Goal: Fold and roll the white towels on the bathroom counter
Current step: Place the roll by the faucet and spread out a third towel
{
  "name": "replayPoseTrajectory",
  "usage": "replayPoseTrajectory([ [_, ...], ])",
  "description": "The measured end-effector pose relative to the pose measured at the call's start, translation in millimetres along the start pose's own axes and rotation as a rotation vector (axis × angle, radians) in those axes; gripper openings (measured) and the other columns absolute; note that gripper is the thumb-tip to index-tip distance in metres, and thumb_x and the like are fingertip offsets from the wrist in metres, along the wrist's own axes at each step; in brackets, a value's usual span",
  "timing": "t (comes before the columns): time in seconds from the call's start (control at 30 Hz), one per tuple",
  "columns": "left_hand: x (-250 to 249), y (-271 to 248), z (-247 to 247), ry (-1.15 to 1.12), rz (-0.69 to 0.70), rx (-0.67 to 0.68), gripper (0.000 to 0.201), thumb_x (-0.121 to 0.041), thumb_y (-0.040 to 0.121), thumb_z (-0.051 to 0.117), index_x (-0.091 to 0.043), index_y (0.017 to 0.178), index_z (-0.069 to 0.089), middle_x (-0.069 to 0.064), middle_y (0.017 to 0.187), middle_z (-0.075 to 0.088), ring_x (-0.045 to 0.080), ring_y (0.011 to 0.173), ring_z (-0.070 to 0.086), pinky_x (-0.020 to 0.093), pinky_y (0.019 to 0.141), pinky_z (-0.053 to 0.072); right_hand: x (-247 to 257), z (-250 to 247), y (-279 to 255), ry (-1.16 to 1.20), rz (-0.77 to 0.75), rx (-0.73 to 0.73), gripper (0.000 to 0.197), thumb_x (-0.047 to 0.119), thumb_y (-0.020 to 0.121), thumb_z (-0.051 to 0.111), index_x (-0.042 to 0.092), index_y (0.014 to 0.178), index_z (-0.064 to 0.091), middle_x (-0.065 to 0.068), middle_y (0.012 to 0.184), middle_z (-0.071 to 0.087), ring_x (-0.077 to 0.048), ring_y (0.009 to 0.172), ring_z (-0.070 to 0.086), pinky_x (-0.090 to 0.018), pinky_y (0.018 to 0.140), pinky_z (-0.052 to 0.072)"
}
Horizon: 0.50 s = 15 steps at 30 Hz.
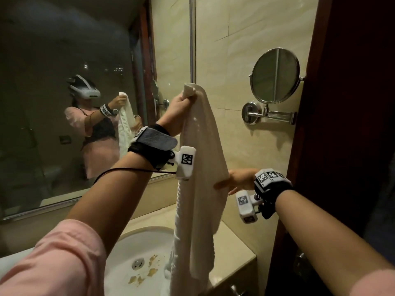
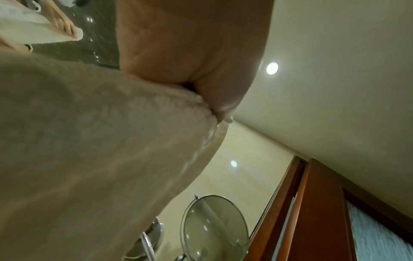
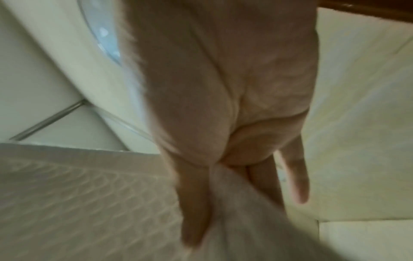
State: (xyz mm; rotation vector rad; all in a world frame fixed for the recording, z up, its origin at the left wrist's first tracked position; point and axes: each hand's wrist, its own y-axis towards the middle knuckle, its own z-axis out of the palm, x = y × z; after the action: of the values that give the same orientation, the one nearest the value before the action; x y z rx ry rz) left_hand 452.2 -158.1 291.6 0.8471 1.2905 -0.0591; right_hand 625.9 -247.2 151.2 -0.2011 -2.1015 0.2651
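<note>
Left hand (image 1: 181, 103): up high, fist clamped on the towel (image 1: 201, 167) at its top corner.
Right hand (image 1: 237, 180): lower, thumb and fingers pinched the towel's side edge.
Towel: hung long in the air, tail dangling over the sink (image 1: 139, 242).
Counter (image 1: 233, 248): beige, under the round mirror (image 1: 275, 75).
</note>
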Motion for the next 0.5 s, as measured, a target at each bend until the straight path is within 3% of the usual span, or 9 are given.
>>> replayPoseTrajectory([
  [0.07, 5.9, -2.0, -10.8, 0.007, -0.030, -0.029, 0.014, -0.016, 0.100, 0.046, -0.009, 0.098, 0.057, 0.003, 0.076, 0.059, 0.005, 0.060, 0.060, 0.018, 0.054, 0.052, -11.0, 0.3, 4.5, 0.045, 0.027, -0.102, 0.030, 0.021, 0.092, 0.061, 0.010, 0.120, 0.058, 0.002, 0.096, 0.068, -0.012, 0.086, 0.065, -0.033, 0.089, 0.052],
  [0.2, 14.7, -8.2, -27.0, -0.018, -0.102, -0.061, 0.023, -0.007, 0.097, 0.045, -0.012, 0.086, 0.064, 0.007, 0.079, 0.064, 0.016, 0.071, 0.063, 0.032, 0.078, 0.052, -6.6, -11.8, -2.4, 0.166, -0.027, -0.413, 0.018, 0.026, 0.097, 0.055, 0.014, 0.110, 0.060, -0.004, 0.088, 0.067, -0.017, 0.072, 0.063, -0.029, 0.060, 0.052],
  [0.27, 15.0, -13.9, -33.6, -0.014, -0.134, -0.088, 0.024, -0.004, 0.094, 0.043, -0.010, 0.087, 0.065, 0.009, 0.081, 0.064, 0.019, 0.074, 0.063, 0.032, 0.078, 0.053, -3.4, -25.3, -5.2, 0.189, -0.106, -0.601, 0.011, 0.020, 0.097, 0.055, 0.014, 0.100, 0.063, -0.010, 0.089, 0.067, -0.023, 0.074, 0.063, -0.035, 0.066, 0.055],
  [0.37, 12.9, -21.7, -45.8, -0.073, -0.190, -0.085, 0.017, -0.012, 0.092, 0.049, -0.008, 0.097, 0.065, 0.014, 0.091, 0.063, 0.023, 0.080, 0.062, 0.033, 0.076, 0.052, -4.2, -46.0, -9.6, 0.207, -0.168, -0.816, 0.012, 0.020, 0.089, 0.058, 0.018, 0.086, 0.069, -0.011, 0.093, 0.072, -0.033, 0.089, 0.067, -0.052, 0.086, 0.054],
  [0.5, 6.3, -30.3, -56.2, -0.117, -0.264, -0.025, 0.031, -0.025, 0.079, 0.060, -0.009, 0.105, 0.064, 0.021, 0.105, 0.054, 0.030, 0.091, 0.053, 0.041, 0.083, 0.042, 14.2, -47.4, -39.8, 0.296, -0.227, -1.037, 0.020, 0.018, 0.087, 0.048, 0.025, 0.081, 0.066, -0.006, 0.088, 0.071, -0.027, 0.085, 0.066, -0.043, 0.081, 0.055],
])
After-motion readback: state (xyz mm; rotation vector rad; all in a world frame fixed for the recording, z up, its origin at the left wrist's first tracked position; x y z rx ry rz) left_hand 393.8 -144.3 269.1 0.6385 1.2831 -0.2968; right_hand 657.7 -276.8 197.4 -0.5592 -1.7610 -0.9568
